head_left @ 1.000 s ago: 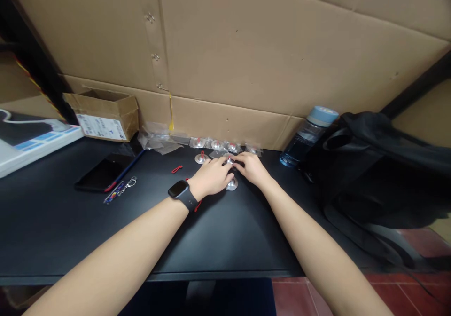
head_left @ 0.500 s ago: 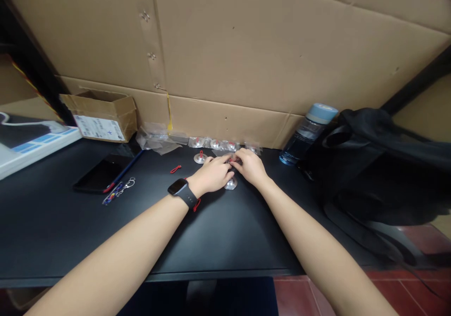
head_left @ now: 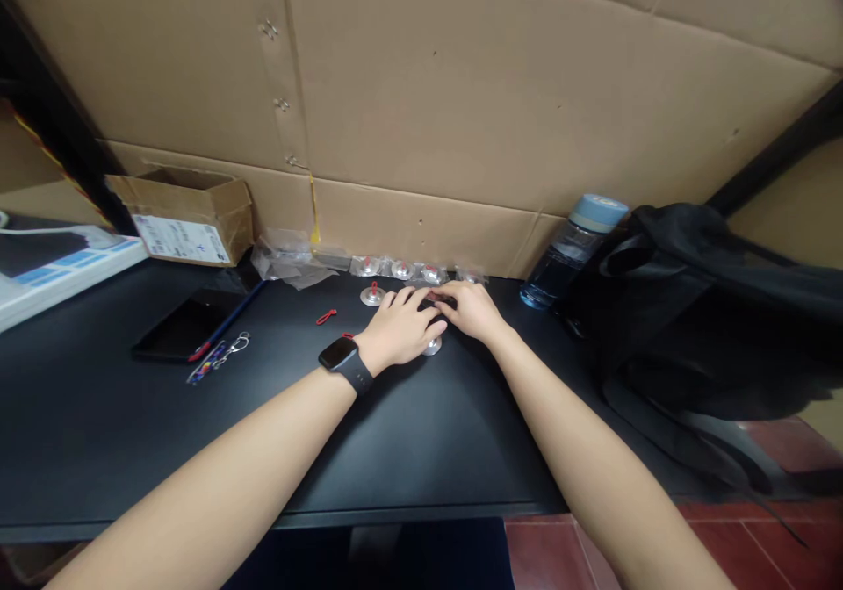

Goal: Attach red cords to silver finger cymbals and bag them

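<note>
My left hand (head_left: pixel 403 331) lies over the middle of the table with its fingers spread. Its fingertips reach a small red loop (head_left: pixel 433 295), mostly hidden between my hands. My right hand (head_left: pixel 471 311) is closed in a pinch at that loop. Partly covered by the left hand, a round clear disc like a suction cup (head_left: pixel 433 346) lies just below the fingers. Left of the fingertips sits another such disc with an upright red loop (head_left: pixel 373 292). A loose red loop (head_left: pixel 326 317) is farther left, and a bit of red shows beside the watch (head_left: pixel 339 354).
Several wrapped discs (head_left: pixel 401 269) line the cardboard wall, beside crumpled clear plastic (head_left: pixel 290 261). On the left are an opened box (head_left: pixel 188 221), a tablet-like dark slab (head_left: pixel 188 322), a keychain (head_left: pixel 214 360) and a power strip (head_left: pixel 79 269). A water bottle (head_left: pixel 566 252) and black backpack (head_left: pixel 717 309) stand right.
My left fingers have spread apart and the left hand has shifted slightly, covering more of the disc below. My right hand stays pinched at nearly the same place.
</note>
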{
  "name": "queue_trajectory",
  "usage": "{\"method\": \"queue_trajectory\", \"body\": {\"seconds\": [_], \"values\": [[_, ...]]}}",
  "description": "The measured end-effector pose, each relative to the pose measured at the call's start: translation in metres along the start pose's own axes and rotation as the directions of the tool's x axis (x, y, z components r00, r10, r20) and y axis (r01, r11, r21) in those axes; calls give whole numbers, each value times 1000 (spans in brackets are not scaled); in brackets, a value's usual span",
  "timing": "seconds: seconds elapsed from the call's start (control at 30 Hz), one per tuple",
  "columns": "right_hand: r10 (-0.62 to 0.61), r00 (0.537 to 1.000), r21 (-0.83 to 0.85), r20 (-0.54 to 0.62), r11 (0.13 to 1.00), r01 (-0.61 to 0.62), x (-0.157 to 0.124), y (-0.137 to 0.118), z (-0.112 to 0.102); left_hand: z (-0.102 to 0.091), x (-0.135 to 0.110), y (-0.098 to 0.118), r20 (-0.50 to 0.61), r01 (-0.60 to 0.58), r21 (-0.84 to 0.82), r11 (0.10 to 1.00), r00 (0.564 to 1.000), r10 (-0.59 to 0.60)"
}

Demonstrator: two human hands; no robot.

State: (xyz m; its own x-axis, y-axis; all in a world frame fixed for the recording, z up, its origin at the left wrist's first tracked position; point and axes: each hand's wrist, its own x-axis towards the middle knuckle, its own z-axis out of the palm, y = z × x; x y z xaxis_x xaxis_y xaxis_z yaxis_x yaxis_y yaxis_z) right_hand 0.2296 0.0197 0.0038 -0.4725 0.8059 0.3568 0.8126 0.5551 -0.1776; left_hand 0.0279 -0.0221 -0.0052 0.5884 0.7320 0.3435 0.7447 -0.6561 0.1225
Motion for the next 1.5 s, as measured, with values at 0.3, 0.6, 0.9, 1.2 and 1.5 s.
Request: {"method": "queue_trajectory", "body": {"seconds": [0.3,0.6,0.9,1.2,1.5], "values": [[-105,994,156,-6,982,105,-6,5,-10,-7,5,-8,118,-86,-149,985,987,105],[199,963,-198,-181,952,-234,-3,-10,4,-16,5,4,103,-123,-169,978,985,142],[235,969,280,-82,938,-204,-10,-6,-12,-11,8,-10,-70,-94,-381,920,995,73],[197,979,799,-47,596,-81,-9,6,3,-1,12,-23,-233,-44,-490,871,969,-82],[186,981,677,-47,729,-106,-8,5,6,-4,12,-23,-220,76,-397,914,959,-176]]}}
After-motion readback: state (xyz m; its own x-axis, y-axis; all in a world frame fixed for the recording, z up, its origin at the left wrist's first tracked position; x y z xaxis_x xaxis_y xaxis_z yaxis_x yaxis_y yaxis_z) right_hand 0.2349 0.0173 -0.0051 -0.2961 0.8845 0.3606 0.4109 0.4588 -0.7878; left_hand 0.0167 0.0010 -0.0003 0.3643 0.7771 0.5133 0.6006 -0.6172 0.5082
